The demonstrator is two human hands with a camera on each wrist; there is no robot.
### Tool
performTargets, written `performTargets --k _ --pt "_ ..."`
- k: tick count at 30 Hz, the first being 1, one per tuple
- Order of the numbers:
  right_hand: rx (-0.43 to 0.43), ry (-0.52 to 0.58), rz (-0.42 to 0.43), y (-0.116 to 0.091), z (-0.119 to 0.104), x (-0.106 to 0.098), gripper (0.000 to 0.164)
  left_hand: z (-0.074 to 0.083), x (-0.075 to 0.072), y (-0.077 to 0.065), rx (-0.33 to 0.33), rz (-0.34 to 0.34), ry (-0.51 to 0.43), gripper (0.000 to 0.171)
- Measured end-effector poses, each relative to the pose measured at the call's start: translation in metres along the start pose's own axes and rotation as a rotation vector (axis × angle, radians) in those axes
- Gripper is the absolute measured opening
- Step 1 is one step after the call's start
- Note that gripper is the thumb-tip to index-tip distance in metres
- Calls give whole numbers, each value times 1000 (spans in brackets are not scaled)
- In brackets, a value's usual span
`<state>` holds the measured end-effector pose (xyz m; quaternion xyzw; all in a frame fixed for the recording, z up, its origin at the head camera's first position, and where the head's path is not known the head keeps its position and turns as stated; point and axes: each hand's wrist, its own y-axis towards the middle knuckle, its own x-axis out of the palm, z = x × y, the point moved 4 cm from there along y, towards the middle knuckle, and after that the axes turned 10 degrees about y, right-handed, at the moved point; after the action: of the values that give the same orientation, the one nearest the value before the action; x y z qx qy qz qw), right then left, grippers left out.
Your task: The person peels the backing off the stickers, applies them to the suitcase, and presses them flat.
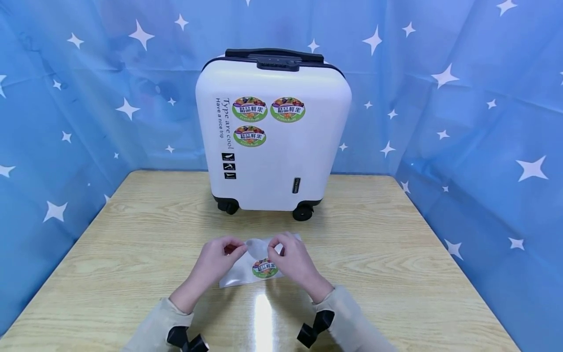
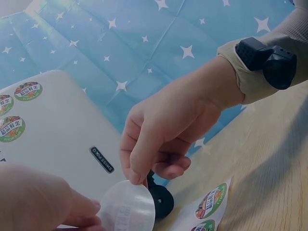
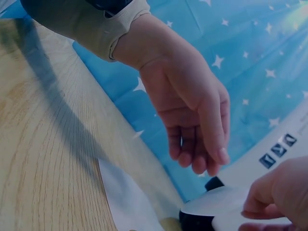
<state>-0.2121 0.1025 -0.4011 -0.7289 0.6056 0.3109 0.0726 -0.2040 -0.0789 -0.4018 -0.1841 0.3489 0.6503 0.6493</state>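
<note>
An oval sticker (image 1: 256, 248), its pale back showing, stands off the backing sheet (image 1: 239, 277) between the two hands. My right hand (image 1: 295, 260) pinches its edge between thumb and finger, clearest in the left wrist view. Across from it, my left hand (image 1: 219, 258) has its fingertips right beside the sticker's other edge. In the right wrist view a small gap shows between the left fingers (image 3: 185, 151) and the sticker (image 3: 216, 199). A printed fruit sticker (image 1: 265, 268) lies on the sheet below; another is partly visible in the left wrist view.
A white suitcase (image 1: 272, 166) stands upright on black wheels behind the hands. Three fruit stickers, one of them an upper-left sticker (image 1: 249, 109), are on its front. The wooden table (image 1: 378, 254) meets a blue star-patterned curtain (image 1: 466, 132) at the back and sides.
</note>
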Motion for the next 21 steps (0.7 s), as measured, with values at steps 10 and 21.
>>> performTargets --k 10,21 --pt "-51 17 -47 -2 -1 2 5 0 0 4 -23 -28 -28 9" --pt "-256 0 -107 -5 -8 8 9 -6 1 7 -87 -75 -89 21"
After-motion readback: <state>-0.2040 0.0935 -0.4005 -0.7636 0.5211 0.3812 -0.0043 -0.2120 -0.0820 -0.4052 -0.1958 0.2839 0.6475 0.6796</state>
